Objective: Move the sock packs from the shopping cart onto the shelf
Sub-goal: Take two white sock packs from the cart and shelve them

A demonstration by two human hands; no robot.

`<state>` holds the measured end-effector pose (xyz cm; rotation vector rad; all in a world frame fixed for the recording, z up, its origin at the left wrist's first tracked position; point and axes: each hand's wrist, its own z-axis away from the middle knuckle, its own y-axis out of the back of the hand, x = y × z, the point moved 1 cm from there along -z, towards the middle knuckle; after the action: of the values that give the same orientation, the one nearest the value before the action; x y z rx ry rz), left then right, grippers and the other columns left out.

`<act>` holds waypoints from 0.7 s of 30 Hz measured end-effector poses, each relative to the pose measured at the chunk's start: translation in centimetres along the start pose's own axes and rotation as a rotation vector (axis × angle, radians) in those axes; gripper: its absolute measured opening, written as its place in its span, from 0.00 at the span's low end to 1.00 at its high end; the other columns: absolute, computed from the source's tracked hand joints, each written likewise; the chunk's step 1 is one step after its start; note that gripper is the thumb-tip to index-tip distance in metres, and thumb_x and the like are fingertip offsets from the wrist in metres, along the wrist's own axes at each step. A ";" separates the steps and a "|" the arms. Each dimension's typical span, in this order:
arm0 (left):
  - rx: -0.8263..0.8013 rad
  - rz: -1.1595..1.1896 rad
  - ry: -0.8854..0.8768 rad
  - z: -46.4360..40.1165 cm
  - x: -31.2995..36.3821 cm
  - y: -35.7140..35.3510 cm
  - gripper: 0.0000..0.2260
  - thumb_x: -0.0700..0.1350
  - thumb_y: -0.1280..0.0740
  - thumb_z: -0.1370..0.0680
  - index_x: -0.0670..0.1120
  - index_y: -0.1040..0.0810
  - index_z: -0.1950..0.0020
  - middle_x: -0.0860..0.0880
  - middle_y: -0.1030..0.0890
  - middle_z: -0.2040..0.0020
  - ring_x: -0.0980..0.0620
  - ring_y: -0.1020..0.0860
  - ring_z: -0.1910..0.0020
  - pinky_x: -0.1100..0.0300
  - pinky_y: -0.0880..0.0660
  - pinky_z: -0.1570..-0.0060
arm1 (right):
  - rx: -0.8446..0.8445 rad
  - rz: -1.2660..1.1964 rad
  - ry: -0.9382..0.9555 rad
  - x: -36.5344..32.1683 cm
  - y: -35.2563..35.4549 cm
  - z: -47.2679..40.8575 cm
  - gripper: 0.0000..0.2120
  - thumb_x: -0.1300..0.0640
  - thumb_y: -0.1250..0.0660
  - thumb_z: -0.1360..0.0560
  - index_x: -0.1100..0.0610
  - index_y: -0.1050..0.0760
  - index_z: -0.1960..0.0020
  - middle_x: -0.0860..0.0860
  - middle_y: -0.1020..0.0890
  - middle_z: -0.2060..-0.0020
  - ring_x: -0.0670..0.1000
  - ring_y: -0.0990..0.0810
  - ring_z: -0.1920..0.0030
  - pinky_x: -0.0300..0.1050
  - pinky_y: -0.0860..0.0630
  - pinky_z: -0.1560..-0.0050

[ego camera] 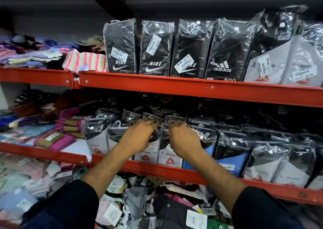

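Both of my hands reach onto the middle red shelf. My left hand grips the top of a clear-wrapped Reebok sock pack that stands upright at the shelf's front. Beside it, my right hand grips the top of a second Reebok sock pack. The two packs touch side by side. More wrapped sock packs stand in a row to the right, and another to the left. No shopping cart shows in the head view.
The upper shelf carries upright Nike packs, an Adidas pack and Reebok packs. Loose coloured socks lie at the left on both shelves. A jumble of loose socks fills the bottom level.
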<state>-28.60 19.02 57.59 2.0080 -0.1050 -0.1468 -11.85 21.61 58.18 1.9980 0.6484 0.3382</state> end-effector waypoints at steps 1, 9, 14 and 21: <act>0.048 0.003 0.008 0.2 0.1 -0.3 0.26 0.34 0.32 0.23 0.47 0.30 0.26 0.47 0.27 0.26 0.44 0.29 0.28 0.49 0.27 0.33 | 0.027 -0.019 -0.004 0.0 -0.6 0.2 0.15 0.63 0.40 0.21 0.60 0.28 0.35 0.59 0.18 0.43 0.62 0.19 0.44 0.51 0.26 0.53; 0.161 0.127 -0.005 0.9 -0.5 -1.4 0.25 0.31 0.35 0.22 0.45 0.30 0.26 0.45 0.27 0.26 0.45 0.32 0.26 0.54 0.37 0.26 | 0.127 -0.042 0.026 0.6 -3.1 0.7 0.29 0.70 0.37 0.24 0.60 0.36 0.24 0.57 0.27 0.28 0.58 0.32 0.26 0.49 0.39 0.24; 0.121 0.113 0.025 0.9 -0.3 -1.8 0.32 0.29 0.36 0.24 0.46 0.36 0.23 0.46 0.33 0.22 0.45 0.41 0.20 0.51 0.53 0.21 | 0.105 -0.015 0.086 0.7 -2.9 1.1 0.33 0.72 0.43 0.26 0.62 0.42 0.22 0.59 0.34 0.24 0.58 0.41 0.21 0.50 0.53 0.20; 0.122 0.017 -0.023 2.1 3.0 -3.1 0.30 0.47 0.42 0.17 0.57 0.54 0.18 0.49 0.51 0.17 0.36 0.53 0.19 0.36 0.55 0.22 | 0.267 0.043 -0.097 3.1 -3.0 4.8 0.27 0.50 0.49 0.18 0.59 0.43 0.21 0.61 0.42 0.21 0.63 0.53 0.20 0.63 0.51 0.21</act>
<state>-25.89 18.04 53.72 2.1263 -0.1491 -0.1560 -7.92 21.07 53.18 2.2705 0.6159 0.1854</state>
